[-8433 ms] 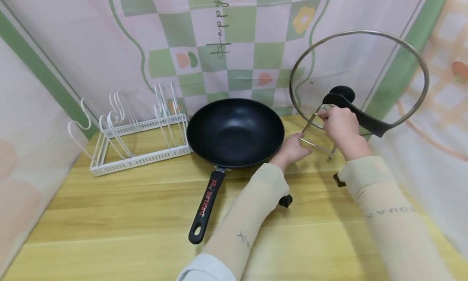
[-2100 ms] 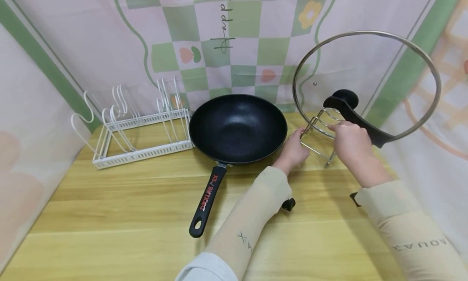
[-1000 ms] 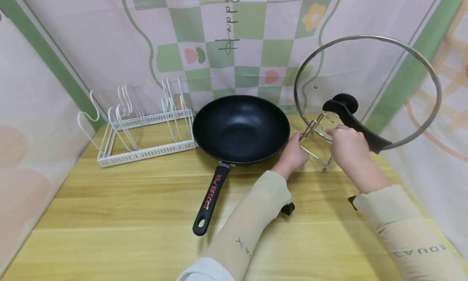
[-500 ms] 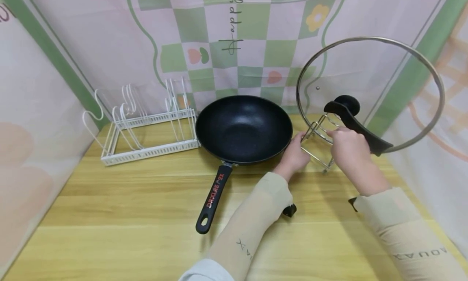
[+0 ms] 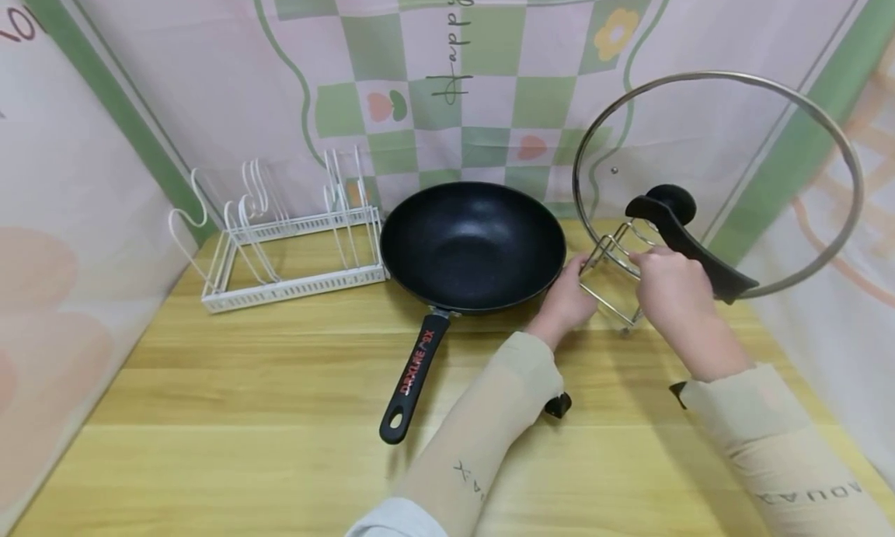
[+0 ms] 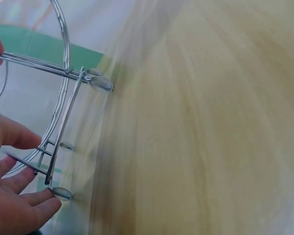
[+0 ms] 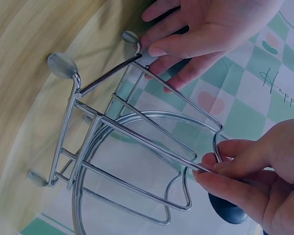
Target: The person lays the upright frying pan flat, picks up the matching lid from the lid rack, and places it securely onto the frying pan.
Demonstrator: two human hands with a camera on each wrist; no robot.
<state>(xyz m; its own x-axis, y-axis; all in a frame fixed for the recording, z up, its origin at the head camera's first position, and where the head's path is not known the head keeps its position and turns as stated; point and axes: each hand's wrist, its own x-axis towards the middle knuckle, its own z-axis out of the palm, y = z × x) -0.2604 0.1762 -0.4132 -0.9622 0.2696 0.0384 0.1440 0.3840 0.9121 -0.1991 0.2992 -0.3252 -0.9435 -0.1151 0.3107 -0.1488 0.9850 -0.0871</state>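
A silvery wire lid rack (image 7: 137, 137) with rounded feet stands at the right of the table. A large glass lid (image 5: 713, 133) with a metal rim leans upright in it, bearing a black knob (image 5: 673, 201) and a curved black rim piece (image 5: 688, 245). My right hand (image 7: 264, 171) pinches the rack's looped top wire between thumb and fingers. My left hand (image 7: 210, 34) lies at the rack's near-left lower corner by a foot, fingers loosely spread, fingertips right at the wires. A black frying pan (image 5: 471, 245) with a logoed handle (image 5: 416, 374) sits left of that hand.
A white pot rack (image 5: 294, 288) with upright hooks stands at the back left, its end close against the pan. Patterned cloth (image 5: 482, 78) covers the walls behind and beside the wooden table (image 5: 266, 389). The pan handle points toward the front edge.
Since the earliest frame, my right hand has shifted lower and nearer along the rack, and the rack has turned slightly toward me. Over the last second both hands stay nearly still; the head view drifts left.
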